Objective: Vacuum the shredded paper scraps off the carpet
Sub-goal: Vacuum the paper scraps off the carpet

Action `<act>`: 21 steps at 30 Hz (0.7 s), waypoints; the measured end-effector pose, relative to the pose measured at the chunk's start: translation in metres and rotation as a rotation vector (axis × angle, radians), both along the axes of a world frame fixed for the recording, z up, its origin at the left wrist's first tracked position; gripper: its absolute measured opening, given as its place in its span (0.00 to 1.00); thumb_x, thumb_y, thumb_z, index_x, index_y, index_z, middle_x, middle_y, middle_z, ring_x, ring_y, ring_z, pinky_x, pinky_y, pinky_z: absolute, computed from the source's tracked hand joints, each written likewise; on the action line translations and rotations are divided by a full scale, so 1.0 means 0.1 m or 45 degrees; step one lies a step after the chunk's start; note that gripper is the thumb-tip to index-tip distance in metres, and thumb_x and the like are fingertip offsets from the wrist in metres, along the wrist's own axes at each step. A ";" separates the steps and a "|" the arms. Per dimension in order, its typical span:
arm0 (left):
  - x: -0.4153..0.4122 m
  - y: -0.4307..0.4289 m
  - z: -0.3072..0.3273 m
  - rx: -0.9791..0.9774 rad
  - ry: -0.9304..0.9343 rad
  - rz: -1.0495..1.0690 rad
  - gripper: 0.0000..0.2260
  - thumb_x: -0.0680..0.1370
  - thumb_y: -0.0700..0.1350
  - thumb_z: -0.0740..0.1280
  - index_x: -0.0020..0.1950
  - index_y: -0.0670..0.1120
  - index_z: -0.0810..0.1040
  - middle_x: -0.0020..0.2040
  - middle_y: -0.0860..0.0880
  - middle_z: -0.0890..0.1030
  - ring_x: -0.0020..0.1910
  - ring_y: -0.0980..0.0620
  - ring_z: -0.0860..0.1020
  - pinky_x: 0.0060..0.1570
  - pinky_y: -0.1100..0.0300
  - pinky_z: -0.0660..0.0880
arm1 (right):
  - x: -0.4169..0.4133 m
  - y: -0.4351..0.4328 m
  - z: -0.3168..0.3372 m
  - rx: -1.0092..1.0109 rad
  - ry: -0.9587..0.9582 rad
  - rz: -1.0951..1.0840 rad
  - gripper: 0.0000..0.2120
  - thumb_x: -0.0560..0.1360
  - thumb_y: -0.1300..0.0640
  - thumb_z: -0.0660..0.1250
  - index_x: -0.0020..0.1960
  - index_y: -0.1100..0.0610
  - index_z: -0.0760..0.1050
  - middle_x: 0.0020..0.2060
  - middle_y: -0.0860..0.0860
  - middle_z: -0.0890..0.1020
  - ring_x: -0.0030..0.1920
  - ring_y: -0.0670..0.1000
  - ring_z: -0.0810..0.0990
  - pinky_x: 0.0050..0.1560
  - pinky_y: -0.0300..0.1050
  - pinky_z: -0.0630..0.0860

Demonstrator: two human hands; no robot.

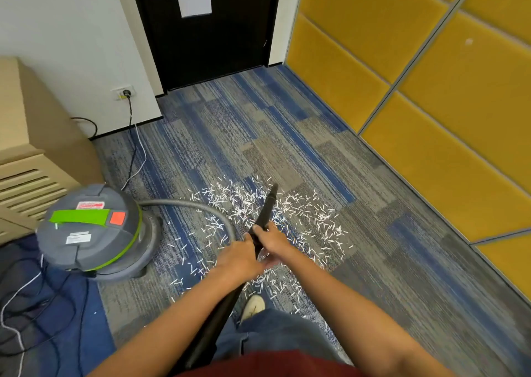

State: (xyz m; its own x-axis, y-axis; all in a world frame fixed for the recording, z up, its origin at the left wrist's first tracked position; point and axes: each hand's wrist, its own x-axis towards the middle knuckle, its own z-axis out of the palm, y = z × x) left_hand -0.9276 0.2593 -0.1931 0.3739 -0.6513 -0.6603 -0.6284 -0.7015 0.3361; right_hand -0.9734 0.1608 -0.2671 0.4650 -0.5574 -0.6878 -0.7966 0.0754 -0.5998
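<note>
Centrally, black wand (265, 208) gripped by left hand (240, 257) and right hand (271, 243), tip among paper scraps (304, 213) strewn on carpet (388, 198), grey canister (92, 233) and hose (184, 203) at left, cord (130, 124) to wall socket (123, 92), yellow panels (431, 89) right

Bright, even indoor light; soft shadows, wide-angle bending at edges, slight blur.

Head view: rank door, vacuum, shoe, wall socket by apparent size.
1. Door, cropped by the top edge.
2. Vacuum, nearer the camera.
3. Shoe, partly hidden.
4. Socket, close to the shoe in size, so that pair is unsure.
</note>
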 end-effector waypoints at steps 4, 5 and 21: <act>0.00 0.15 -0.01 -0.010 -0.083 -0.045 0.24 0.78 0.45 0.64 0.71 0.39 0.60 0.56 0.45 0.75 0.56 0.45 0.76 0.55 0.54 0.75 | 0.18 0.24 -0.07 0.263 -0.059 -0.208 0.27 0.70 0.56 0.70 0.62 0.60 0.61 0.50 0.57 0.76 0.45 0.55 0.78 0.50 0.55 0.80; 0.01 0.22 -0.03 -0.024 -0.085 -0.070 0.25 0.78 0.43 0.64 0.72 0.39 0.59 0.56 0.44 0.75 0.57 0.45 0.76 0.55 0.54 0.75 | 0.22 0.28 -0.04 0.283 -0.019 -0.219 0.26 0.69 0.60 0.70 0.61 0.60 0.61 0.48 0.57 0.76 0.43 0.54 0.78 0.45 0.52 0.81; 0.43 1.43 -0.12 -0.105 -0.192 -0.227 0.30 0.80 0.43 0.58 0.76 0.41 0.45 0.60 0.40 0.73 0.58 0.40 0.76 0.53 0.49 0.73 | 0.89 1.14 0.02 -0.140 0.481 0.398 0.13 0.73 0.61 0.67 0.53 0.64 0.67 0.35 0.52 0.71 0.47 0.53 0.82 0.47 0.44 0.81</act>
State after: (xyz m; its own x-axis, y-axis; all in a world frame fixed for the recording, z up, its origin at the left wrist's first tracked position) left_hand -0.8848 0.4025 -0.2053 0.3384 -0.7655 -0.5474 -0.7874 -0.5488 0.2808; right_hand -0.8847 0.2750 -0.2652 0.3510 -0.5100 -0.7853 -0.9341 -0.2490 -0.2557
